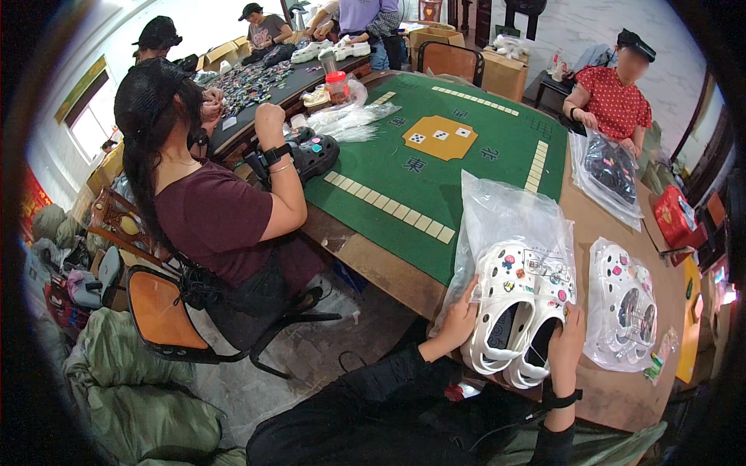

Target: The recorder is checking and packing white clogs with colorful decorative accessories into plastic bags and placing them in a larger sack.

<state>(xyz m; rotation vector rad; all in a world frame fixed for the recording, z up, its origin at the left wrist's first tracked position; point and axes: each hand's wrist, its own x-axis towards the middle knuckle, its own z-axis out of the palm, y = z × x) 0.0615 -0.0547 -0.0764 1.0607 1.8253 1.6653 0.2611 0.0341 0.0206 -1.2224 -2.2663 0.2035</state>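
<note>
1. The white clogs (519,311) lie as a pair, toes away from the person, half inside a clear bag (509,217) at the near edge of the wooden table (388,268)
2. The left hand (458,318) presses flat against the outer side of the left clog, fingers closed on it through the bag's edge; the right hand (567,338) clasps the outer side of the right clog, so the pair is squeezed together between both hands
3. Judging by look, the clogs are light, springy foam, not fragile; the small charms on top could snag the film. The bag is thin, slippery and limp, so the best hold is on the clog sides or heel straps, not on the film
4. Just to the right lies a second bagged pair (622,311), near enough to get nudged. Further off, the green mat (466,167) lies on the table, a bagged dark pair (610,175) sits before a person in red (614,97), and a person in maroon (214,217) on the left works on a black clog (311,151)
</note>
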